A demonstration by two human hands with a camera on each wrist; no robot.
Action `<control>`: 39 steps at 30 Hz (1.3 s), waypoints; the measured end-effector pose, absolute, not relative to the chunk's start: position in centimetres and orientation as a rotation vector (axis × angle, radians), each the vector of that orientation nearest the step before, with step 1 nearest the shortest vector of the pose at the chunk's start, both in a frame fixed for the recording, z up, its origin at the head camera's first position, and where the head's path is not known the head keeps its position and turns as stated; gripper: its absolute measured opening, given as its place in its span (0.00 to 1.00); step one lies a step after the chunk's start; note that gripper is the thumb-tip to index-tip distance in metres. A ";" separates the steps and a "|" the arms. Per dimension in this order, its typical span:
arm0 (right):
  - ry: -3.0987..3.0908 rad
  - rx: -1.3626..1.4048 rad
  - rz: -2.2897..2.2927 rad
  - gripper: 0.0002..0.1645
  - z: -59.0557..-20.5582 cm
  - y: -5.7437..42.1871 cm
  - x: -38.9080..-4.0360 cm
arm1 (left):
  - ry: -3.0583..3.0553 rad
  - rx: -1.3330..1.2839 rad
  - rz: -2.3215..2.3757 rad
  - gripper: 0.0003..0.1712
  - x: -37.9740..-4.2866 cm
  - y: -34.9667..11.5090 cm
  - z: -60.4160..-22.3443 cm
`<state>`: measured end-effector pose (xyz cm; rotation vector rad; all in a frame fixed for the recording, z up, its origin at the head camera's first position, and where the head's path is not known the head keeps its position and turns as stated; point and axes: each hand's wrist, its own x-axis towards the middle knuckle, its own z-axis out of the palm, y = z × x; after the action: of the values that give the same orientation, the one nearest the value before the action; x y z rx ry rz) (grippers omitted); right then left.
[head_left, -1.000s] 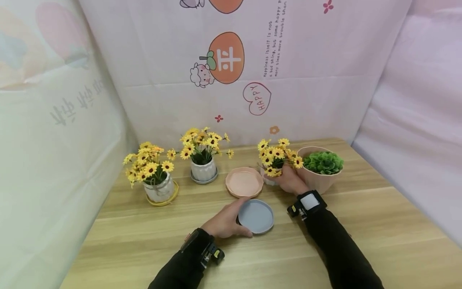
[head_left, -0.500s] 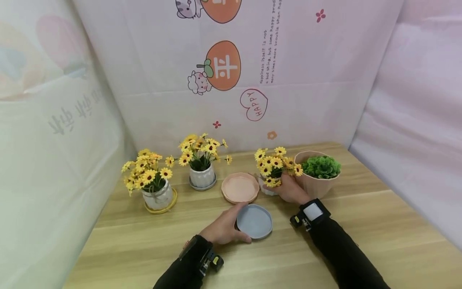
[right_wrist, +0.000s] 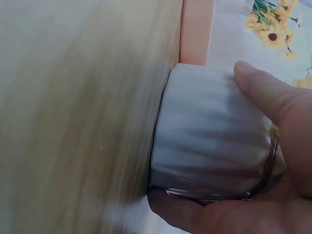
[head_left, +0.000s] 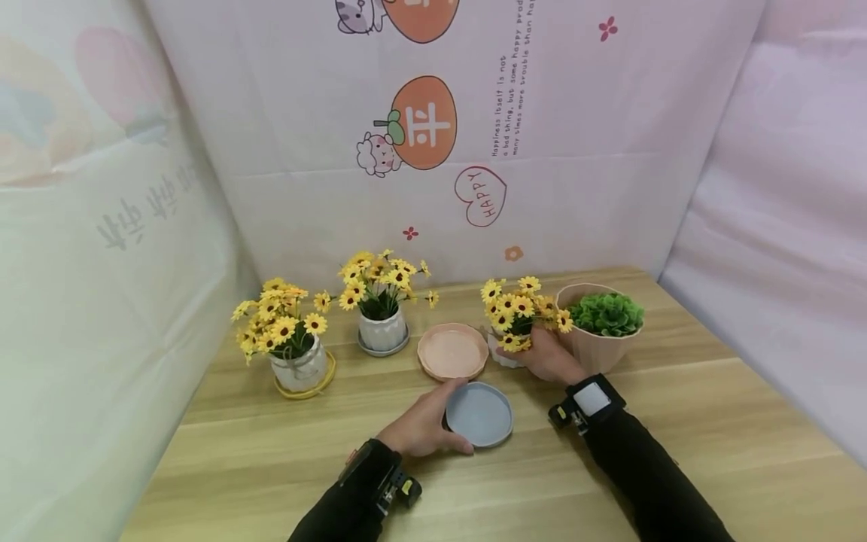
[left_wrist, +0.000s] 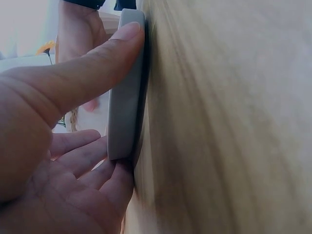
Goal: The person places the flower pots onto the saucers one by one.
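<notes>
My left hand (head_left: 421, 426) holds a small blue-grey saucer (head_left: 479, 415) by its left side, thumb at the near edge and fingers at the far one. In the left wrist view the saucer (left_wrist: 124, 97) appears edge-on, close against the wooden tabletop, with the thumb on its rim. My right hand (head_left: 552, 357) grips a white ribbed flower pot (right_wrist: 209, 134) around its side. Yellow daisy-like flowers (head_left: 516, 305) rise from this pot and partly cover the hand in the head view. Beside the pot, on its left, lies a pink saucer (head_left: 452, 352).
Two more white pots of yellow flowers stand at the left: one pot (head_left: 300, 367) on a yellow saucer (head_left: 328, 376), another pot (head_left: 382, 331) on a grey saucer (head_left: 363, 346). A large pink pot (head_left: 599, 350) with a green plant (head_left: 608, 314) stands right of my right hand. Printed cloth encloses the table.
The head view has tilted up a little, so everything sits slightly lower in it. Both hands keep their hold on the saucer and the flower pot, in the same places.
</notes>
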<state>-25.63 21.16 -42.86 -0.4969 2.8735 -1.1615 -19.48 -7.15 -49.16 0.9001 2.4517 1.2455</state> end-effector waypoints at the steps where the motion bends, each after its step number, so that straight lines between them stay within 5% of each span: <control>1: 2.874 -0.519 -1.162 0.45 -42.9 21.2 -25.6 | 2.449 0.895 1.251 0.65 -19.5 -7.1 -49.3; 13: 2.837 -0.552 -1.086 0.50 -42.5 21.4 -24.7 | 2.462 0.841 1.192 0.62 -17.0 -7.0 -44.5; 39: 2.822 -0.630 -0.963 0.50 -41.9 19.9 -23.6 | 2.500 0.807 1.195 0.62 -17.3 -7.9 -44.0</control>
<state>-23.62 19.86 -41.94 -0.6299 2.8224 -0.9633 -17.25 -7.95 -44.00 0.8075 2.4997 1.1954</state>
